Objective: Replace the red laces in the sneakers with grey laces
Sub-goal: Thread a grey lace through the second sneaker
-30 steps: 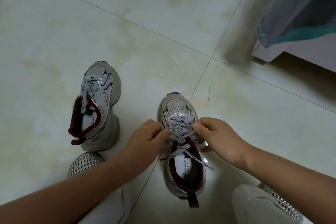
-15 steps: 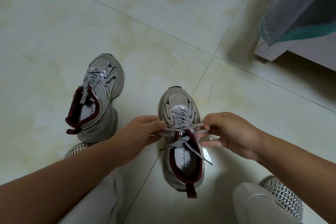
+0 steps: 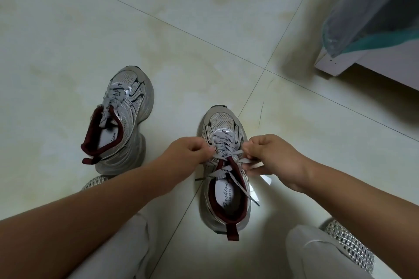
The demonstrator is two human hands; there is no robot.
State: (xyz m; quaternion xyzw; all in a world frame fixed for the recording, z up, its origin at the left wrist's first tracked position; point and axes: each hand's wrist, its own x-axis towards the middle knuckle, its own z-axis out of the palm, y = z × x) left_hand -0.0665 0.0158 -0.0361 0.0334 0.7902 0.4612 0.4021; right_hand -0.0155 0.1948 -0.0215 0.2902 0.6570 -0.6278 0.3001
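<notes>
Sneakers stand apart on pale floor tiles [image 3: 95, 29]: the left grey mesh sneaker with maroon lining [image 3: 123, 120] untouched, the right grey mesh sneaker [image 3: 226, 176] between both hands. Left hand [image 3: 188, 153] and right hand [image 3: 272, 156] each pinch its grey patterned lace [image 3: 223, 156].

one sneaker [image 3: 122, 120] left of the other [image 3: 225, 170].

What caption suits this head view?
Both hands pinch patterned grey laces on the right-side grey sneaker.
</notes>
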